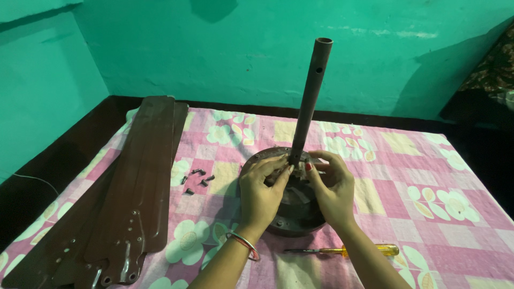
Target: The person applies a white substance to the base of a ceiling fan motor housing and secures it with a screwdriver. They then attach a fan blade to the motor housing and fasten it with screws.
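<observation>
Fan motor housing lies directly beneath both hands, its down rod rising upright between them; left hand and right hand, equally near, pinch fittings at the rod's base.

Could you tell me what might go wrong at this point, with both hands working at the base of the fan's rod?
The loose screws lie scattered on the patterned cloth and could easily roll off or get lost. The tall down rod rises toward the face and might tip the motor housing if pushed. The left hand and right hand crowd the rod's base, so fingers could get pinched.
</observation>
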